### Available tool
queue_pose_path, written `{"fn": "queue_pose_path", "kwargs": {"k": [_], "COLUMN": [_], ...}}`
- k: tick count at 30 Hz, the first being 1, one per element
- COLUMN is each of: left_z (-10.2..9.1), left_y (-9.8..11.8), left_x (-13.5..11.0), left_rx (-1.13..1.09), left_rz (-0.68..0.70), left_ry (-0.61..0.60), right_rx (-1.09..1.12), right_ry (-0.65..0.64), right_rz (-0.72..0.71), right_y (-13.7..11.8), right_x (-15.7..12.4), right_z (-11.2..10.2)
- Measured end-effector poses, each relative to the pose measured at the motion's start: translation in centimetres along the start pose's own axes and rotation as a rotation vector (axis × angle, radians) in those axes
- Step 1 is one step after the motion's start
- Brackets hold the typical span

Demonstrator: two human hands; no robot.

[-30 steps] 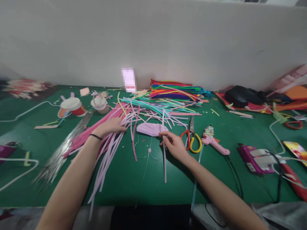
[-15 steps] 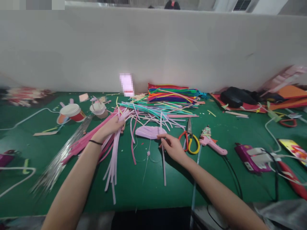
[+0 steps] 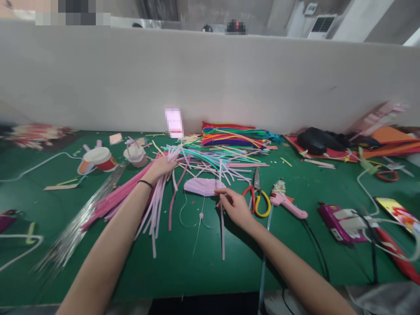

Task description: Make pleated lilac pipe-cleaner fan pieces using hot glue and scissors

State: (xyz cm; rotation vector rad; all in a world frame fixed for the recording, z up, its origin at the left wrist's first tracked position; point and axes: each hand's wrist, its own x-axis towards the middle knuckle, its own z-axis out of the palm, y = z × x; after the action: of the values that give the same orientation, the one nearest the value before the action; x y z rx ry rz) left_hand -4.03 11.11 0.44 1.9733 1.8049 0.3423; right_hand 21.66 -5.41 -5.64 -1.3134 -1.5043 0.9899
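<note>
The right hand (image 3: 234,204) has its thumb and forefinger nearly together, pinching a single lilac strip (image 3: 223,238) that runs away from the person above the grip and hangs toward the near table edge below it. Just left of those fingertips, with its right end at them, lies a ribbed lilac piece (image 3: 201,187), flat on the green table (image 3: 243,267); whether the fingers also press on it cannot be told. Farther left, the left hand (image 3: 163,167) is closed around a bunch of lilac strips (image 3: 159,205), their ends fanning out below its grip and poking past its far side; its fingertips are partly hidden. Under and left of that hand spread deep pink strips (image 3: 118,199), then thin silvery wires (image 3: 78,223). Between the two grips and nearer the person, a small lilac bead (image 3: 201,216) sits on thin thread. Just right of the right hand are scissors (image 3: 257,190) with red and yellow handles, and beyond them a pink glue gun (image 3: 290,206). Beyond both hands lie turquoise strips (image 3: 203,155) and a many-coloured bundle (image 3: 232,136).
</note>
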Motion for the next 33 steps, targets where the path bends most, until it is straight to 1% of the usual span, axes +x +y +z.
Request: {"fn": "queue_pose_path", "kwargs": {"k": [2, 4, 6, 7, 8, 10, 11, 13, 15, 16, 17, 18, 19, 20, 21, 22, 23, 24, 26, 27, 28, 30, 33], "left_z": [-1.1, -1.9, -2.2, -2.2, -2.2, -1.8, -1.6, -1.2, -0.7, -0.5, -0.2, 0.2, 0.6, 1.0, 1.5, 2.0, 2.5, 2.9, 3.9, 4.4, 4.9, 6.1, 7.5], "left_y": [-0.4, -0.9, -1.5, -1.8, -2.0, -2.2, -2.1, -1.6, -0.7, -0.1, 0.5, 1.2, 1.7, 2.2, 2.6, 2.7, 2.8, 2.6, 2.0, 1.7, 1.3, 0.8, 0.6], "left_x": [-0.3, -0.8, -1.2, -1.3, -1.5, -1.9, -2.4, -3.8, -5.7, -6.7, -7.6, -8.3, -8.9, -9.3, -9.5, -9.6, -9.6, -9.6, -9.3, -9.2, -9.1, -8.9, -8.6], "left_rx": [-0.027, -0.081, -0.165, -0.177, -0.146, 0.005, 0.107, 0.177, 0.242, 0.200, 0.103, -0.025, -0.155, -0.271, -0.372, -0.428, -0.436, -0.402, -0.268, -0.198, -0.138, -0.065, -0.036], "left_rz": [0.017, 0.041, 0.054, 0.048, 0.038, 0.023, 0.029, 0.067, 0.174, 0.245, 0.300, 0.325, 0.326, 0.331, 0.321, 0.319, 0.323, 0.333, 0.357, 0.368, 0.376, 0.396, 0.411], "left_ry": [0.002, -0.048, -0.105, -0.105, -0.083, -0.005, 0.038, 0.088, 0.296, 0.356, 0.355, 0.280, 0.158, 0.003, -0.115, -0.177, -0.157, -0.085, 0.078, 0.135, 0.164, 0.172, 0.176], "right_rx": [0.007, 0.007, 0.029, 0.051, 0.075, 0.120, 0.143, 0.202, 0.279, 0.314, 0.342, 0.362, 0.375, 0.380, 0.374, 0.363, 0.354, 0.350, 0.403, 0.462, 0.500, 0.483, 0.373], "right_ry": [0.002, -0.001, -0.001, 0.000, 0.000, -0.017, -0.032, -0.079, -0.120, -0.133, -0.147, -0.161, -0.177, -0.200, -0.222, -0.233, -0.231, -0.213, -0.134, -0.100, -0.066, 0.023, 0.147], "right_rz": [0.005, 0.009, 0.026, 0.037, 0.044, 0.048, 0.043, 0.035, 0.023, 0.014, 0.008, 0.006, 0.008, 0.016, 0.031, 0.048, 0.061, 0.073, 0.037, 0.019, -0.003, -0.009, 0.015], "right_y": [-0.1, -0.2, -0.3, -0.4, -0.6, -1.0, -1.3, -2.1, -2.9, -3.4, -3.8, -4.2, -4.5, -4.9, -5.2, -5.4, -5.7, -5.8, -5.9, -5.8, -5.6, -5.0, -4.0], "right_x": [0.0, -0.1, 0.0, 0.0, 0.1, 0.3, 0.3, 0.5, 0.6, 0.7, 0.7, 0.7, 0.7, 0.6, 0.6, 0.6, 0.6, 0.6, 0.9, 1.1, 1.3, 1.6, 1.8], "right_z": [0.0, 0.0, 0.1, 0.2, 0.3, 0.6, 0.9, 1.6, 2.5, 3.0, 3.6, 4.0, 4.4, 4.6, 4.6, 4.3, 3.7, 3.0, 1.0, 0.0, -0.8, -2.0, -2.2]}}
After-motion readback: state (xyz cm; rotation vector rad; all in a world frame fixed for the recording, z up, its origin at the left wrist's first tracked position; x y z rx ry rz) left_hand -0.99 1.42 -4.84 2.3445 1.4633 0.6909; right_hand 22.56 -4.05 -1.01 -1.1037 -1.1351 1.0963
